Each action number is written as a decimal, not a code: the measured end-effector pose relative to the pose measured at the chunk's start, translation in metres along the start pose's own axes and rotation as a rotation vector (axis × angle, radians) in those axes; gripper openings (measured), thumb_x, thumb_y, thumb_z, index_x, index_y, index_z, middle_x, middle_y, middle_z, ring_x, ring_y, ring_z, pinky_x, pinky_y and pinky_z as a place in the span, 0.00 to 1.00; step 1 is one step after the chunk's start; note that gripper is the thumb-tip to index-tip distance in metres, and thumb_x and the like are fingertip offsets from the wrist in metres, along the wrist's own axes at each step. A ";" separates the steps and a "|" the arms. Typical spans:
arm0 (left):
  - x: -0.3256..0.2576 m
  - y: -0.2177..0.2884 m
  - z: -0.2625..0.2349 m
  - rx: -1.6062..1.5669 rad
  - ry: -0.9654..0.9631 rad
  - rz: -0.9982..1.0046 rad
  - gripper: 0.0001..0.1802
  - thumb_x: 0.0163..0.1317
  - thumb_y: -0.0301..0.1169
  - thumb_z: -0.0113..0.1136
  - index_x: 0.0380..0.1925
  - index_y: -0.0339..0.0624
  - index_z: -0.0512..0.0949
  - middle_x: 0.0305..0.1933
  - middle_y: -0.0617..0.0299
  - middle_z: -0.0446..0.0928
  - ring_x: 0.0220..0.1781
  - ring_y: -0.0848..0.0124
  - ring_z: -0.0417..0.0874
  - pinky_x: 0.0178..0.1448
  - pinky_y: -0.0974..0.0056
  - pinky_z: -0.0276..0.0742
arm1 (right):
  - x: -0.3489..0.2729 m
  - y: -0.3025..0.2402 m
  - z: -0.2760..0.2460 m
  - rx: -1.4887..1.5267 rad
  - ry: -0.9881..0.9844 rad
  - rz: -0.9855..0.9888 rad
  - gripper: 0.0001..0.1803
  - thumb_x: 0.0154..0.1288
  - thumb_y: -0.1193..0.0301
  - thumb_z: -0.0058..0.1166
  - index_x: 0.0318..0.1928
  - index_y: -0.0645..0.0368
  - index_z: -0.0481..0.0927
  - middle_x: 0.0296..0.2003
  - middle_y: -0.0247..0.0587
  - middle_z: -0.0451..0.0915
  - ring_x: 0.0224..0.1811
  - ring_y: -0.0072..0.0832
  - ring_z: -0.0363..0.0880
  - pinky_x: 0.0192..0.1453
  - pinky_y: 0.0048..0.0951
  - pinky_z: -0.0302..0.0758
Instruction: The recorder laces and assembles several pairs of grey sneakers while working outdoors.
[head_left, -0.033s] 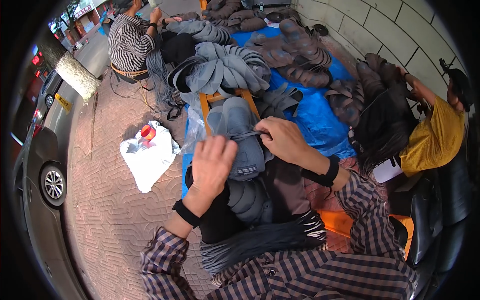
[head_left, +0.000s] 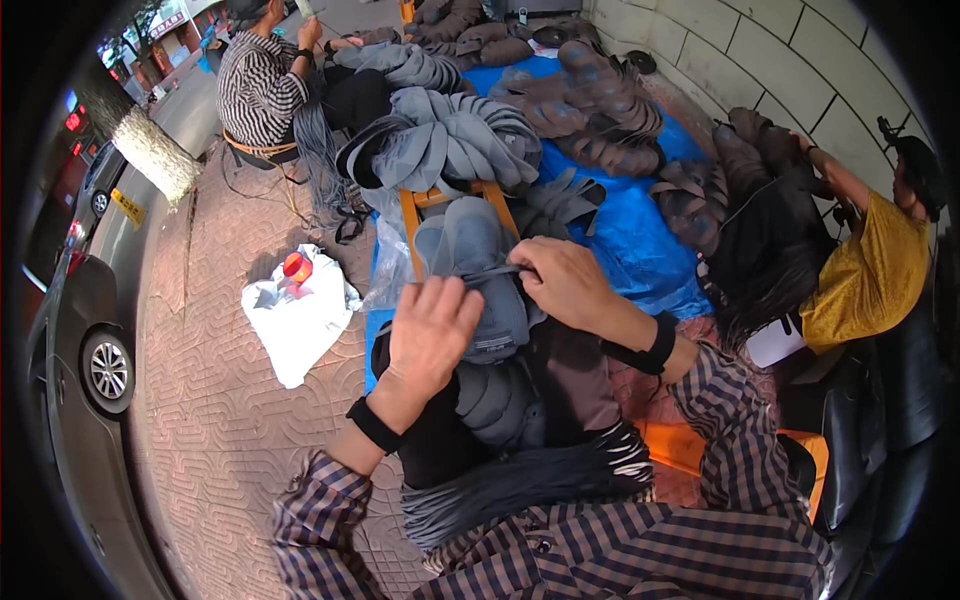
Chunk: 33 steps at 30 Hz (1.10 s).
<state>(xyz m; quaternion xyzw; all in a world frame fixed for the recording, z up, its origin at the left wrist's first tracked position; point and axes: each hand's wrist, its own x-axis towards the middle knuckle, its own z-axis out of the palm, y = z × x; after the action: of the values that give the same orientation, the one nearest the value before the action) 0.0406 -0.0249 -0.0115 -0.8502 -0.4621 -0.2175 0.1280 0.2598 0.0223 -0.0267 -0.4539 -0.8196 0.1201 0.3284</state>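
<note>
A grey sandal sole (head_left: pixel 497 312) lies on my lap, toe pointing away from me. My left hand (head_left: pixel 430 330) presses down on its left side, fingers curled over the edge. At the sole's upper right, my right hand (head_left: pixel 565 285) pinches a thin grey strap (head_left: pixel 495 272) that runs across the sole. Both wrists wear black bands. Under the sole sits a stack of more grey soles (head_left: pixel 500 400). A bundle of dark straps (head_left: pixel 520 482) hangs over my knees.
A blue tarp (head_left: pixel 625 225) ahead carries heaps of grey soles (head_left: pixel 450 135) and brown soles (head_left: pixel 600 90). An orange stool (head_left: pixel 412 215) stands close in front. Nearby are a person in a striped shirt (head_left: pixel 255 85), a person in yellow (head_left: pixel 870 275), a white bag (head_left: pixel 300 320) and a parked car (head_left: pixel 70 340).
</note>
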 end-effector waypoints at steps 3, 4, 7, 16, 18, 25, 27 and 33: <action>0.009 0.003 -0.004 0.203 -0.053 0.273 0.12 0.46 0.30 0.61 0.35 0.43 0.78 0.41 0.58 0.72 0.45 0.61 0.73 0.50 0.59 0.68 | -0.004 -0.006 -0.003 -0.078 0.040 -0.123 0.08 0.55 0.77 0.54 0.38 0.60 0.78 0.34 0.45 0.80 0.39 0.45 0.79 0.41 0.43 0.74; 0.014 0.002 0.000 0.314 -0.066 0.358 0.08 0.49 0.31 0.60 0.30 0.43 0.79 0.38 0.60 0.72 0.45 0.63 0.73 0.48 0.60 0.67 | -0.007 -0.004 -0.003 -0.062 0.018 -0.109 0.08 0.56 0.76 0.54 0.39 0.58 0.77 0.34 0.44 0.79 0.40 0.45 0.79 0.43 0.44 0.74; 0.027 -0.010 0.003 0.427 -0.144 0.541 0.06 0.52 0.32 0.58 0.24 0.44 0.81 0.36 0.64 0.72 0.44 0.66 0.73 0.43 0.61 0.68 | -0.014 -0.002 -0.003 -0.050 -0.035 -0.085 0.09 0.57 0.76 0.55 0.40 0.57 0.75 0.35 0.44 0.78 0.41 0.45 0.79 0.45 0.46 0.73; 0.005 0.047 0.006 -0.331 -0.206 0.146 0.12 0.58 0.29 0.59 0.41 0.41 0.71 0.38 0.54 0.75 0.37 0.57 0.84 0.36 0.54 0.80 | -0.018 -0.002 -0.008 -0.042 -0.021 0.011 0.10 0.56 0.76 0.56 0.41 0.61 0.79 0.37 0.45 0.79 0.41 0.46 0.80 0.45 0.42 0.76; 0.007 0.051 0.019 -0.357 -0.093 -0.219 0.14 0.66 0.36 0.58 0.42 0.40 0.67 0.38 0.49 0.77 0.36 0.52 0.84 0.35 0.53 0.79 | -0.017 -0.003 -0.008 0.012 -0.026 0.031 0.11 0.55 0.77 0.56 0.41 0.61 0.79 0.36 0.45 0.79 0.41 0.46 0.80 0.45 0.42 0.76; 0.015 0.041 0.064 0.081 -0.024 -0.138 0.12 0.63 0.38 0.60 0.35 0.44 0.69 0.32 0.59 0.77 0.32 0.64 0.85 0.29 0.62 0.81 | -0.015 -0.012 -0.014 0.040 -0.123 0.126 0.04 0.56 0.73 0.54 0.31 0.54 0.82 0.33 0.46 0.80 0.43 0.48 0.80 0.47 0.47 0.76; 0.016 0.039 0.060 0.030 -0.008 -0.171 0.12 0.62 0.37 0.60 0.35 0.44 0.69 0.32 0.57 0.78 0.32 0.63 0.85 0.30 0.60 0.80 | -0.011 -0.025 -0.018 0.083 -0.087 0.164 0.16 0.57 0.70 0.56 0.48 0.54 0.78 0.41 0.47 0.78 0.47 0.46 0.78 0.48 0.45 0.75; 0.007 0.036 0.051 -0.313 0.042 -0.153 0.14 0.63 0.36 0.61 0.39 0.39 0.70 0.34 0.49 0.76 0.36 0.48 0.81 0.37 0.51 0.77 | -0.021 -0.006 0.006 -0.248 -0.028 0.069 0.21 0.55 0.74 0.57 0.51 0.60 0.77 0.43 0.48 0.76 0.54 0.46 0.74 0.54 0.44 0.74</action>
<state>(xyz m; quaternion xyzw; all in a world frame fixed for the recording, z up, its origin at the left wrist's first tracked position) 0.0873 -0.0178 -0.0528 -0.8172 -0.4833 -0.3137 -0.0133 0.2595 0.0022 -0.0369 -0.5174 -0.8164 0.0354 0.2539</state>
